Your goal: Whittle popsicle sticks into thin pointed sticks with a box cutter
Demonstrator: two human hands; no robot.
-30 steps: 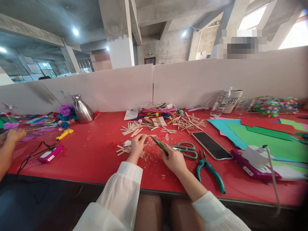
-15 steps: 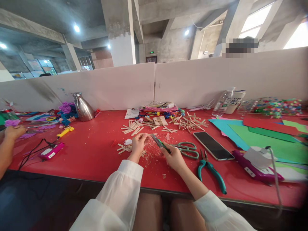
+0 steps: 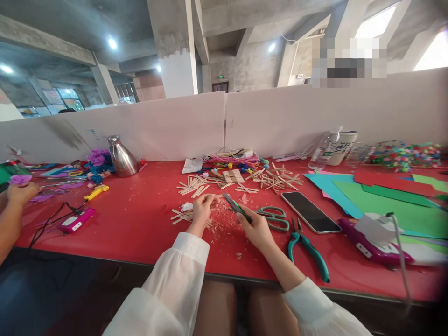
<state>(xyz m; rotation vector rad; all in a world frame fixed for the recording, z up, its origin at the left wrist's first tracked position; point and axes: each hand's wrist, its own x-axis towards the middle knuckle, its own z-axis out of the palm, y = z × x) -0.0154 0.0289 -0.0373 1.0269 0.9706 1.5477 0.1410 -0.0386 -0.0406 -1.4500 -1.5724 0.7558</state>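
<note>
My right hand is closed around a utility knife with a green and black handle, its blade pointing up and left. My left hand pinches a thin wooden stick, of which only a small end shows beyond the fingertips. Blade and stick are a little apart. Under both hands lie pale wood shavings on the red table. Beside my left hand is a small pile of craft sticks. Green-handled scissors lie just past my right hand.
Pliers, a phone and coloured paper are on the right. More craft sticks lie farther back. A steel jug, a glue gun and a power strip stand left, near another person's hand.
My right hand has drawn the knife slightly to the right, away from the stick, and its blade now points more steeply upward. My left hand has hardly moved.
</note>
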